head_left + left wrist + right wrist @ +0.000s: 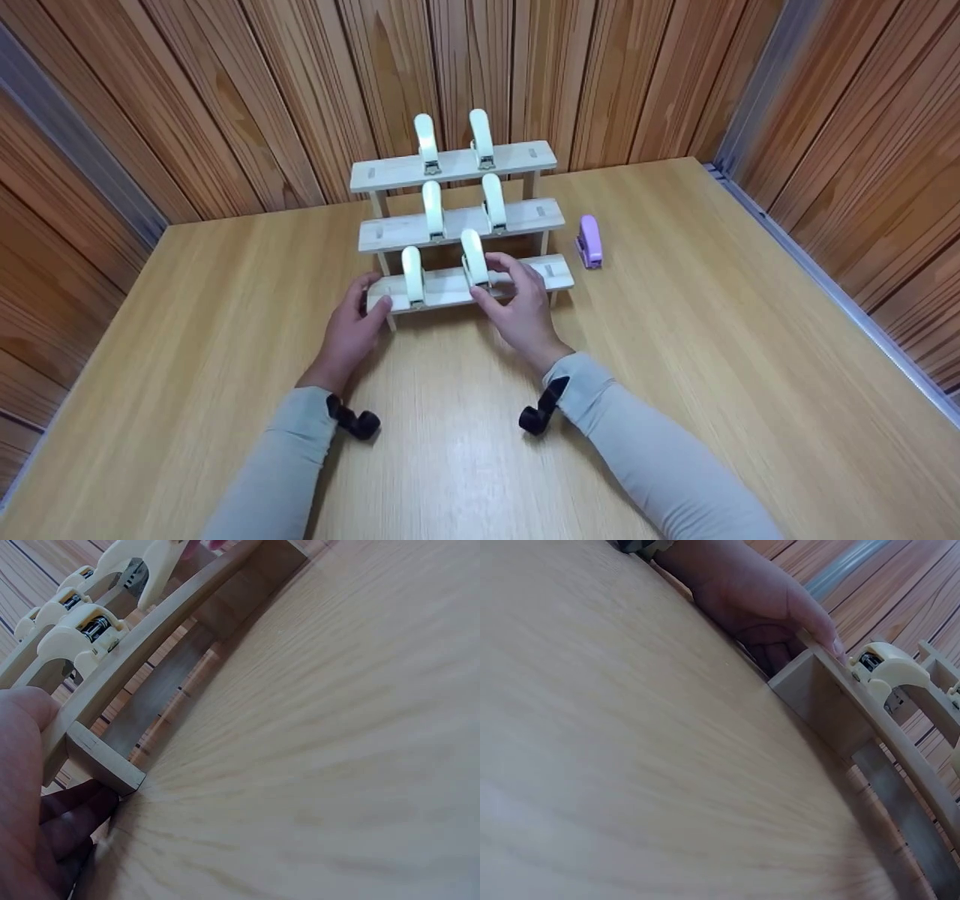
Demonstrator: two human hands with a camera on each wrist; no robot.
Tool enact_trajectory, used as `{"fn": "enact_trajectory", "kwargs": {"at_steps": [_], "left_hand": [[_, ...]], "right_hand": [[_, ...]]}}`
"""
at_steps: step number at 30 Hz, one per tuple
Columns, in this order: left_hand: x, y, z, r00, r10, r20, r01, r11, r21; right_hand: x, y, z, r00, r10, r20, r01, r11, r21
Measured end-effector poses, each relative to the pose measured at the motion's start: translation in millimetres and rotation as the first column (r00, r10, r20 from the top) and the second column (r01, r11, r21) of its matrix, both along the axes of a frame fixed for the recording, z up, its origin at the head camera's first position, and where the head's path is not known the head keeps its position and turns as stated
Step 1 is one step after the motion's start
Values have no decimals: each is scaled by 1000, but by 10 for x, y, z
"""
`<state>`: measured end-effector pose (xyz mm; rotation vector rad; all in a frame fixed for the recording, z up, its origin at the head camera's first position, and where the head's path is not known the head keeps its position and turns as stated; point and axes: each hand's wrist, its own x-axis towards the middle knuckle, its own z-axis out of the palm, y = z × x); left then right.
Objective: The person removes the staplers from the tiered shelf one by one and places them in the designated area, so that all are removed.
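Observation:
A three-step wooden rack (531, 211) bears pale cream staplers, two on each step. My left hand (351, 326) grips the left end of the lowest step, thumb on top. In the left wrist view its fingers curl below the board, next to the rack's leg (101, 761). With thumb in front and index finger behind, my right hand (521, 307) pinches the right-hand cream stapler (472, 259) on that step. The other stapler (413, 276) there stands closer to my left hand. The right wrist view shows the left hand (761, 604) at the rack's end, not the right.
A purple stapler (589, 241) stands on the table (697, 315), right of the rack. More cream staplers (426, 142) stand on the top step and on the middle step (397, 231). Wood-plank walls (300, 97) rise behind and at the sides.

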<state>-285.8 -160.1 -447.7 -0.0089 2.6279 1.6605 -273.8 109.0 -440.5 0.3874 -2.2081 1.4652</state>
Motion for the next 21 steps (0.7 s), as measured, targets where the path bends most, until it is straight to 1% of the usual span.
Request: {"fn": "enact_trajectory", "kwargs": {"at_steps": [4,10,16,21], "left_hand": [[11,10,14,1000,2,13,-2,1000,3],[14,-3,11,1000,-4,16,4,1000,5],[5,-16,-11,1000,-11,16,11,1000,13],[-8,-11,-8,1000,-21,8,20,1000,13]], "right_hand": [[14,40,23,1000,14,-11,-14,1000,-1],[55,177,30,1000,28,8,-28,999,-20],[77,400,5,999,43,-23,-44,998,-39],[117,646,16,999,35,-8,-35,999,-30]]}}
